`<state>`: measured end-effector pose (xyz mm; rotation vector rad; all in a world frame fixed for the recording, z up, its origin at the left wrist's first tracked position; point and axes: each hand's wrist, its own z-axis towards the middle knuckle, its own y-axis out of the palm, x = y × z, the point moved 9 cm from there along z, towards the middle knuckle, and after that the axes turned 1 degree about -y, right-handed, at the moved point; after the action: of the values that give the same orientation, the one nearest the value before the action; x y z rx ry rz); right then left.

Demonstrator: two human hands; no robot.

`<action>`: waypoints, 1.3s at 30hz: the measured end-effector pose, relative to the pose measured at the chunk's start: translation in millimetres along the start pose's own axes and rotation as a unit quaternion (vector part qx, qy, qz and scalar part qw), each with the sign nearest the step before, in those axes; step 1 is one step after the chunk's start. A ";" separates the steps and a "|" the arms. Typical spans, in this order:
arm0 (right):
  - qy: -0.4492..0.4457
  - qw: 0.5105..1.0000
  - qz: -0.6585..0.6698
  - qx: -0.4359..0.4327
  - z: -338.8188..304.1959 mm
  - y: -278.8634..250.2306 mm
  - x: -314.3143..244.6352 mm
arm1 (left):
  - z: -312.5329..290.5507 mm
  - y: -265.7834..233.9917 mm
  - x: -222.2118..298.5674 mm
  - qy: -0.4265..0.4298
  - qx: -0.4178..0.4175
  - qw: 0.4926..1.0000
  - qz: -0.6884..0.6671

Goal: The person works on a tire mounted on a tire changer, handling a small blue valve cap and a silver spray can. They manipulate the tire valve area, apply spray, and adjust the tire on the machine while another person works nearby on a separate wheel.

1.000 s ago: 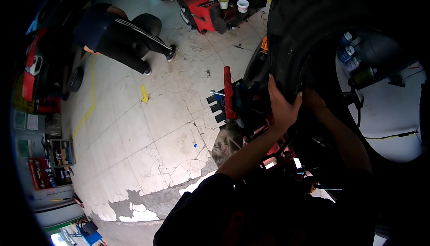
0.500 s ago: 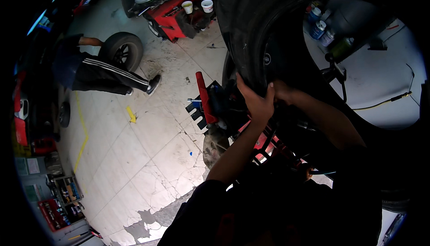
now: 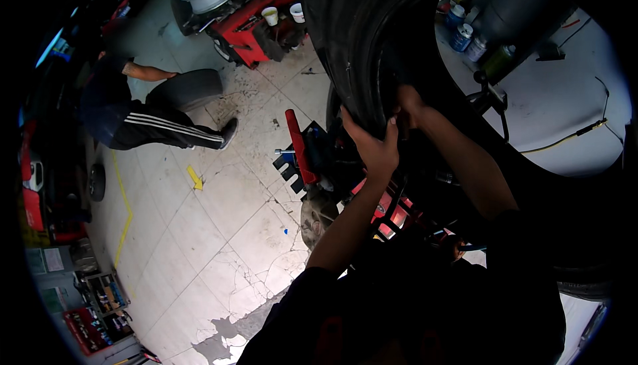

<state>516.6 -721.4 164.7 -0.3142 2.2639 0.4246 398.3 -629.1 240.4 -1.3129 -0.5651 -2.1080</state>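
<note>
A large black tyre (image 3: 359,39) fills the upper middle of the head view, held up close to me. My left hand (image 3: 373,145) grips its lower edge from the outside, fingers curled over the bead. My right hand (image 3: 409,102) holds the same edge from inside the opening, just right of the left hand. Below the tyre stands a red and black tyre machine (image 3: 312,155).
Another person (image 3: 143,119) bends over a second tyre (image 3: 185,89) at the left on the cracked tiled floor. A red machine (image 3: 249,16) with a wheel rim and two cups stands behind. Cans (image 3: 462,36) sit on a shelf at the upper right.
The view has shifted, so the tyre and my hands sit higher and more central. Both hands keep their grip on the tyre's edge. The other person now appears lower left.
</note>
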 end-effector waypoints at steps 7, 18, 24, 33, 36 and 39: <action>0.048 0.998 -0.041 0.005 -22.4 23.8 2.7 | -1.8 -2.1 -12.1 -0.093 -0.009 0.996 -0.003; 0.052 0.999 -0.004 -0.007 14.0 -13.4 4.6 | -0.6 -6.3 9.9 -0.045 0.005 0.999 0.009; 0.055 0.997 -0.051 -0.013 -21.6 8.7 -14.0 | -3.2 -4.9 -9.7 -0.069 -0.010 0.996 -0.049; 0.061 0.998 -0.018 -0.015 -16.7 6.9 -9.3 | -1.6 -2.8 4.1 -0.075 -0.008 0.996 -0.049; 0.068 0.997 -0.026 -0.034 -22.5 19.4 -10.2 | -1.3 3.4 -1.6 -0.158 -0.032 0.973 -0.165; 0.049 0.998 -0.032 0.017 -19.4 9.4 -14.7 | -1.2 -0.3 -0.9 -0.101 -0.016 0.992 -0.078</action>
<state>509.9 -719.2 189.8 -0.3959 2.3462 0.3443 397.6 -629.4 239.1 -1.5562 -0.7440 -2.1288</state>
